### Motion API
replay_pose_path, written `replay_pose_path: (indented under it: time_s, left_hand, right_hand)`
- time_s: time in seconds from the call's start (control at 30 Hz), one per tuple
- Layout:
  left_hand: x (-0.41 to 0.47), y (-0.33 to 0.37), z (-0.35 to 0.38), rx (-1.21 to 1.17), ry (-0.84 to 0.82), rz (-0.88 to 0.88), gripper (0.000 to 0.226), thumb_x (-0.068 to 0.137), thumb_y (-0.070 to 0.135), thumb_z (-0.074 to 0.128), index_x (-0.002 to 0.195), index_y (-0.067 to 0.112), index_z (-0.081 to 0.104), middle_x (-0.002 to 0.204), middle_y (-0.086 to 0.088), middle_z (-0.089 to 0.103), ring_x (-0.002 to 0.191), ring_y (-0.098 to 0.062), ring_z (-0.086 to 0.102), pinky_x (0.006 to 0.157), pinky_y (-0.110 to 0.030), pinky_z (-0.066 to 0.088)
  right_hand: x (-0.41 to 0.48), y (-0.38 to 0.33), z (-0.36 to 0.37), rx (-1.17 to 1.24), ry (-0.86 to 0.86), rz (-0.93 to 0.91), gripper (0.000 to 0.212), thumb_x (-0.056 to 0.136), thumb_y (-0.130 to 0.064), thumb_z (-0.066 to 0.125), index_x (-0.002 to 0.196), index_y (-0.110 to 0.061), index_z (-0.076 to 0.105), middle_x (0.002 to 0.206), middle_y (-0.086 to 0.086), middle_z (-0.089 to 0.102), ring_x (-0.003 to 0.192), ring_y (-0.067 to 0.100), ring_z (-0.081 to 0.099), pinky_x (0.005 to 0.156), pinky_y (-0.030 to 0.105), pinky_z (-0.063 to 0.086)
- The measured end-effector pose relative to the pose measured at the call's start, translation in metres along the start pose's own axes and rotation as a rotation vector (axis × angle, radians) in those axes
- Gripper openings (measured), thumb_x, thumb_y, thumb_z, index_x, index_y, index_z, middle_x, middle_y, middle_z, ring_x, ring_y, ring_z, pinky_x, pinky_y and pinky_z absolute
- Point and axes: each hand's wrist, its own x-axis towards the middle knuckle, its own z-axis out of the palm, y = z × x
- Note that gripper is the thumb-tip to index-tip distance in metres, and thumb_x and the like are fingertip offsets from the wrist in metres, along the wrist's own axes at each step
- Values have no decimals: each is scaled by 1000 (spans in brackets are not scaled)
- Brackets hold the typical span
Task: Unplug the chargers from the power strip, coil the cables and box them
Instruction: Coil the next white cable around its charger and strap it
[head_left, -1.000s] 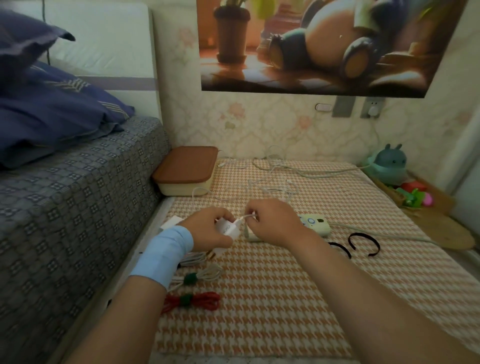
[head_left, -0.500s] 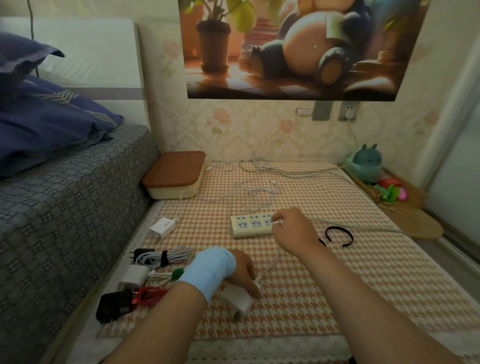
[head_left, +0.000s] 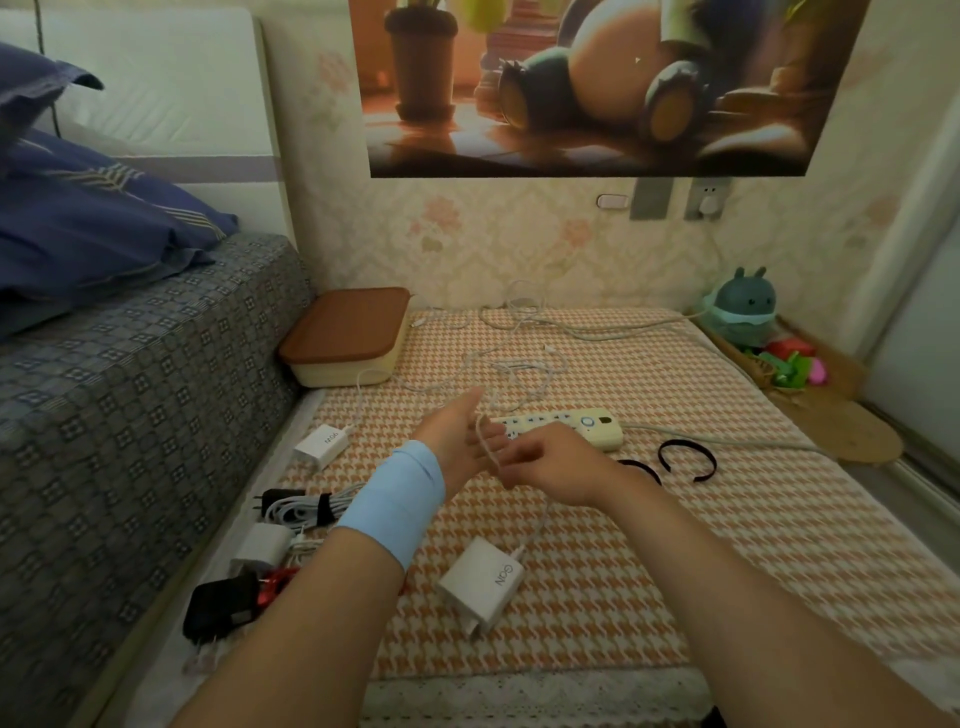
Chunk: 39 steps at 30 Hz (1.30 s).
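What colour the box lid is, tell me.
The lid is reddish brown, on a cream box; the head view shows it best.

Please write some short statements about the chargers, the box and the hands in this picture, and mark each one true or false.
1. The lid is on the box. True.
2. The big white charger is plugged into the power strip. False: it lies on the mat, nearer the person.
3. The right hand pinches the white cable. True.
4. The black bands lie inside the box. False: they lie on the mat, right of the power strip.
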Motion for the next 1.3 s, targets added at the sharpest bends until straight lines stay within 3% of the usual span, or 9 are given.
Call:
replay_pose_path:
  time_s: [0.17, 0.4, 0.47, 0.57, 0.73, 0.87, 1.0, 1.17, 1.3]
  left_hand:
    - [-7, 5, -26, -279, 85, 41, 21, 100, 26, 51, 103, 6, 52, 62, 0, 53, 44, -11, 49, 54, -31, 58]
    - [-63, 19, -30, 640, 9, -113, 30, 100, 17, 42, 81, 5, 63, 55, -5, 37, 47, -19, 35, 68, -40, 51]
    - [-77, 17, -25, 760, -191, -182, 30, 92, 7, 47, 68, 2, 64, 56, -7, 40, 50, -19, 37, 68, -37, 44]
    - [-83, 18, -18, 703, -408, -122, 45, 92, 22, 43, 52, 4, 52, 52, -6, 35, 47, -17, 31, 65, -32, 41]
    - [-66, 24, -33, 761, -244, 48, 63, 101, 44, 41, 55, 4, 56, 52, -8, 41, 49, -22, 46, 76, -36, 53]
    - [-50, 21, -46, 757, -2, 178, 30, 102, 19, 46, 83, 5, 64, 52, -2, 47, 47, -19, 48, 77, -45, 56]
    - [-37, 25, -52, 666, 238, 282, 28, 100, 13, 48, 77, 5, 62, 52, -1, 43, 46, -16, 40, 83, -46, 57]
    - [-31, 29, -42, 196, 415, 223, 33, 103, 11, 40, 73, 4, 54, 56, -7, 45, 40, -19, 42, 75, -47, 56]
    - [-11, 29, -73, 247, 536, 289, 53, 95, 7, 46, 47, 23, 61, 44, 2, 49, 57, -23, 48, 91, -55, 48]
  right_hand:
    - [-18, -9, -2, -42, -215, 36, 4, 86, -21, 79, 87, -22, 82, 87, -10, 78, 84, 11, 73, 83, 32, 60]
    - [-16, -23, 7, 264, 151, 35, 49, 96, -4, 53, 135, -34, 53, 135, -4, 54, 102, 23, 69, 66, 41, 64]
    - [-13, -27, 12, 85, 197, -143, 70, 94, -2, 55, 144, -49, 40, 154, -11, 35, 131, 18, 52, 86, 33, 59]
    - [-11, -32, 22, -268, 150, -348, 70, 93, -15, 68, 145, -52, 41, 167, -13, 12, 152, 6, 5, 117, 30, 17]
    - [-3, -28, 24, -379, 257, -374, 11, 95, -38, 64, 94, -31, 73, 140, -10, 56, 132, 8, 43, 118, 43, 20]
    - [-7, -26, 18, -177, 215, -241, 30, 95, -33, 60, 74, -12, 55, 74, 2, 60, 68, 11, 52, 77, 32, 38]
    - [-11, -30, 11, -216, 191, -146, 21, 91, -38, 65, 77, -22, 60, 66, -4, 61, 57, 9, 52, 54, 27, 40]
    - [-8, -27, 4, -652, 338, -75, 12, 98, -38, 54, 90, -31, 60, 87, -11, 67, 82, 14, 59, 79, 32, 40]
    - [-6, -13, -7, -380, 350, -7, 9, 102, -35, 56, 99, -37, 64, 89, -12, 67, 87, 13, 60, 98, 41, 40]
